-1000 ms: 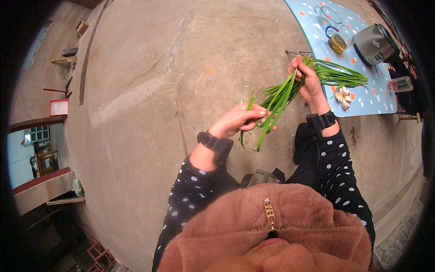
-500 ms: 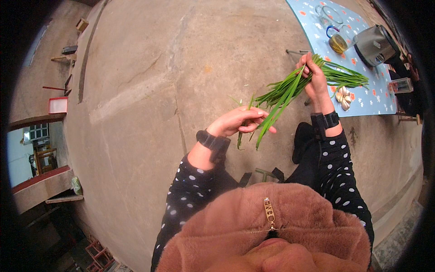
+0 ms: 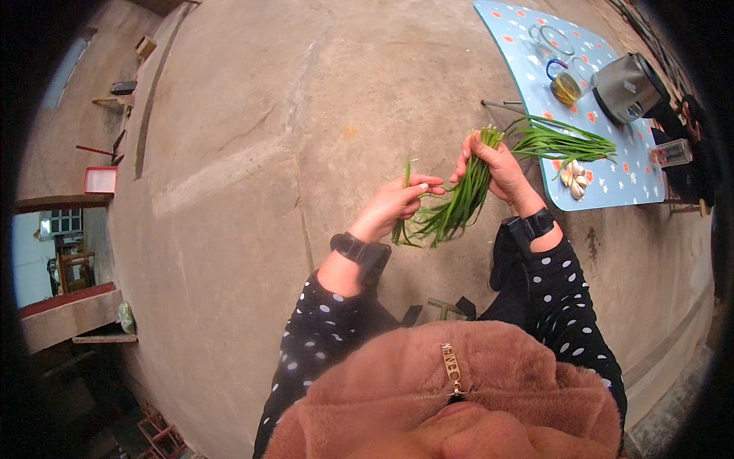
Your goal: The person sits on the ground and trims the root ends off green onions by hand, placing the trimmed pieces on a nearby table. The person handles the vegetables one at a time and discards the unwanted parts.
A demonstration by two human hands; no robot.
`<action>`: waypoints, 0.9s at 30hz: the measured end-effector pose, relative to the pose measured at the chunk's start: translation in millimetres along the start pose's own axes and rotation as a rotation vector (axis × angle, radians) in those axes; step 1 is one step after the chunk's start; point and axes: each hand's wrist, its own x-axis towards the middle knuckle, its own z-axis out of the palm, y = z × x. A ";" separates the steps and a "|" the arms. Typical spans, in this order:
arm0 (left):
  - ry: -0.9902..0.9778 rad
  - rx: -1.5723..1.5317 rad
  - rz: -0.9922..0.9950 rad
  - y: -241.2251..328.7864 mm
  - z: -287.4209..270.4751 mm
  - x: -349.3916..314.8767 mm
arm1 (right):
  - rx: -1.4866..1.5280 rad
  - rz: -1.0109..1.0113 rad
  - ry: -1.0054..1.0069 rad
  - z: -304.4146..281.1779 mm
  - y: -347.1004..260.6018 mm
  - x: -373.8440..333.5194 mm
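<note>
A thick bunch of long green chives point(image 3: 468, 195) hangs from my right hand point(image 3: 493, 164), whose fingers wrap round it near the pale stem ends. The leaf tips droop down toward my left hand point(image 3: 397, 200). That hand is closed on a few separate chive stalks point(image 3: 407, 176), which stick up above the thumb and trail below the palm. Both hands are over the floor, left of the table. On the table's near part lies another pile of chives point(image 3: 562, 140), just right of my right hand, with several garlic cloves point(image 3: 574, 178) beside it.
The blue flowered table point(image 3: 608, 187) holds a glass jug of yellowish liquid point(image 3: 566, 88), a large grey pot-like appliance point(image 3: 631, 88) and a clear cup point(image 3: 673, 153). Concrete floor point(image 3: 229, 229) spreads to the left. A red-rimmed tray point(image 3: 100, 180) stands far left.
My right hand has moved down and left with its bunch, off the pile on the table. The bunch now hangs more steeply. My left hand stays near its place, still gripping its stalks.
</note>
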 end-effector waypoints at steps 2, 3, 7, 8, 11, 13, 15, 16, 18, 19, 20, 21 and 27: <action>-0.017 0.000 0.005 -1.1 1.3 1.2 | -0.005 0.042 0.014 1.2 2.1 1.7; -0.031 0.002 0.007 -2.0 1.2 2.3 | -0.001 0.058 0.007 2.0 3.7 2.8; -0.094 -0.014 -0.032 -6.6 -1.9 8.5 | -0.112 0.190 0.192 15.4 18.0 9.1; -0.115 -0.025 -0.037 -7.6 -2.7 10.2 | -0.108 0.209 0.193 20.1 21.3 9.7; -0.177 -0.022 -0.048 -9.8 -4.3 13.1 | -0.184 0.161 0.088 31.3 25.5 8.1; -0.220 0.016 -0.063 -11.0 -4.1 13.0 | -0.259 0.222 0.068 33.7 24.4 8.7; -0.241 0.014 -0.075 -11.2 -3.7 11.3 | -0.342 0.314 0.014 33.0 22.8 8.6; -0.242 0.013 -0.058 -10.7 -3.4 10.4 | -0.346 0.270 0.007 31.5 22.0 8.4; -0.225 -0.011 -0.005 -9.6 -2.6 7.7 | -0.437 0.185 0.043 29.3 22.9 8.3; -0.191 -0.034 0.013 -8.1 -1.6 7.9 | -0.492 0.140 0.064 27.4 22.5 10.2; -0.166 -0.066 0.046 -6.8 -0.7 7.6 | -0.500 0.147 0.083 26.6 23.0 11.3; -0.143 -0.100 0.077 -5.7 0.8 7.4 | -0.493 0.180 0.153 27.0 24.8 12.5; -0.043 -0.078 0.184 -7.0 0.3 6.5 | -0.280 0.092 0.293 12.8 14.3 12.6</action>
